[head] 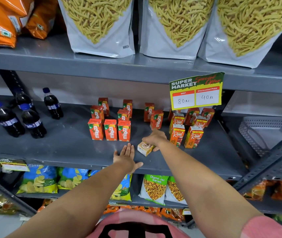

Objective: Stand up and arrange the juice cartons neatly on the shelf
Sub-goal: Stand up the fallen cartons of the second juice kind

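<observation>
juice carton (145, 148) tipped on shelf (68, 148), grasped by right hand (154, 138); left hand (125, 158) flat, released.

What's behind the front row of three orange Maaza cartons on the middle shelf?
Behind the three front cartons stand four more Maaza cartons, two nearer and two farther back, then the grey back wall. Their lower parts are hidden by the cartons in front.

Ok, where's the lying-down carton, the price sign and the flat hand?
Tipped carton (144, 148): head view, its pale end face.
Price sign (196, 91): head view, its middle.
Left hand (125, 156): head view, its back.
</observation>
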`<state>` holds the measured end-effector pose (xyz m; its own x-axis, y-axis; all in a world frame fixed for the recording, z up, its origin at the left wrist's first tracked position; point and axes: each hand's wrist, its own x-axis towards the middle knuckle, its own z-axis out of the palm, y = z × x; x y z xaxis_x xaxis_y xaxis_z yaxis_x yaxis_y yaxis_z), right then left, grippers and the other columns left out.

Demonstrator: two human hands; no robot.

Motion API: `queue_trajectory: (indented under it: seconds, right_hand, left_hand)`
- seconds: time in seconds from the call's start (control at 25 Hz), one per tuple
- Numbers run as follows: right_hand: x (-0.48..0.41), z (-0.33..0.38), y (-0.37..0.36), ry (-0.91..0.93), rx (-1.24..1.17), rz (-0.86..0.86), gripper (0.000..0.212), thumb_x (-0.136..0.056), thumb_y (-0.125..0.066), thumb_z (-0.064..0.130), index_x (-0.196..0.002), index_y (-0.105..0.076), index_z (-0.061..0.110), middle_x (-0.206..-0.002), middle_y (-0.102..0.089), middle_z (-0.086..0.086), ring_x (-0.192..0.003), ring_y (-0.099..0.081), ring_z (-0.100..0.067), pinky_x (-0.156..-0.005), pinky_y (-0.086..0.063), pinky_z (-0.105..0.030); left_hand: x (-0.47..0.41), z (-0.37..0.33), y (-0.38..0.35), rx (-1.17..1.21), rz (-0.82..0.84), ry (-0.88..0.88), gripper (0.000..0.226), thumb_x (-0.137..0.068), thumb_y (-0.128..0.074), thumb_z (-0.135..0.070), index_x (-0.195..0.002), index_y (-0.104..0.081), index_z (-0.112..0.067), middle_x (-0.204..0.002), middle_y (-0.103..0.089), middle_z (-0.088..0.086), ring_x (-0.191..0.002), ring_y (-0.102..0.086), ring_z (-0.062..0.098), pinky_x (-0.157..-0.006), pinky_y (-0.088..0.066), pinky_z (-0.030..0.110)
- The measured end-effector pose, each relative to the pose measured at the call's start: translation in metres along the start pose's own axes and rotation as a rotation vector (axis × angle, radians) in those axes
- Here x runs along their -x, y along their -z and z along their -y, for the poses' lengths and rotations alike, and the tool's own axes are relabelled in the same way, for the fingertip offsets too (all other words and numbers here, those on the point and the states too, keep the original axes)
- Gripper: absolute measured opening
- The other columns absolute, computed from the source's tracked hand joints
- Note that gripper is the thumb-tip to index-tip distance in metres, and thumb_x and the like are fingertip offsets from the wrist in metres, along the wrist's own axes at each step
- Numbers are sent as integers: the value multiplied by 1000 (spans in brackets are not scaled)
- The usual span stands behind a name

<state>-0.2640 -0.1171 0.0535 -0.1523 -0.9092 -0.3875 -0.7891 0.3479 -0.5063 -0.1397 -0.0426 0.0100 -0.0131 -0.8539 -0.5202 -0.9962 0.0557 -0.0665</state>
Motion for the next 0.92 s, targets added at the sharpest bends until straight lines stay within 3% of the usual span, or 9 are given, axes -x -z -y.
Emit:
queue_trajectory:
  seconds: [0.08, 0.16, 0.28, 0.4, 0.56, 0.84, 0.92]
  right_hand:
    - [-1, -2, 3, -4, -25, 17, 51, -76, -73, 34, -117, -60, 7, -123, -61, -14, -96, -69, -24, -66, -62, -33]
    - [-2, -6, 6, -17, -76, 15, 44, -74, -74, 34, -107, -64, 7, -114, -68, -11, -90, -71, -21, -65, -62, -32]
    - [2, -5, 15, 36, -102, -48, 59, -71, -77, 32, -120, -53, 11, -113, -67, -10, -95, -69, -23, -67, -61, -34]
    - [5, 1, 22, 169, 87, -231, 68, -70, -78, 38, -126, -46, 17, -120, -57, -12, -103, -64, -29, -67, -50, -29]
    - [7, 5, 28, 255, 254, -376, 58, -74, -76, 40, -119, -54, 13, -123, -49, -14, -99, -63, -32, -68, -46, -30]
    - [12, 12, 38, 293, 399, -424, 52, -84, -61, 53, -114, -61, 11, -122, -51, -12, -99, -63, -30, -69, -47, -32]
    - [14, 16, 42, 286, 437, -415, 49, -86, -61, 48, -118, -60, 11, -121, -55, -12, -104, -63, -30, -70, -47, -32]
  left_hand:
    - [-1, 0, 0, -1, 8, 3, 88, -94, -20, -65, -150, 21, -12, -158, 27, 2, -148, 20, 17, -120, -3, 48]
    - [0, -1, 0, -2, 8, 6, 88, -94, -20, -65, -150, 21, -12, -158, 28, 2, -147, 20, 17, -120, -3, 48]
    - [1, -1, 1, -9, 13, 7, 88, -94, -20, -65, -149, 22, -11, -158, 28, 2, -147, 20, 17, -120, -3, 48]
    - [2, -2, 2, -24, 18, 10, 87, -94, -19, -65, -149, 23, -11, -157, 29, 3, -147, 21, 18, -120, -3, 48]
    - [2, -2, 2, -15, 24, 8, 87, -94, -19, -64, -149, 23, -10, -157, 31, 3, -147, 22, 18, -120, -2, 48]
    - [1, -2, 1, 3, 31, 11, 87, -94, -20, -64, -148, 23, -11, -157, 31, 3, -147, 22, 18, -120, -1, 49]
    - [1, -2, 1, 14, 32, 11, 87, -94, -20, -64, -149, 23, -11, -157, 31, 3, -147, 22, 18, -120, -1, 49]
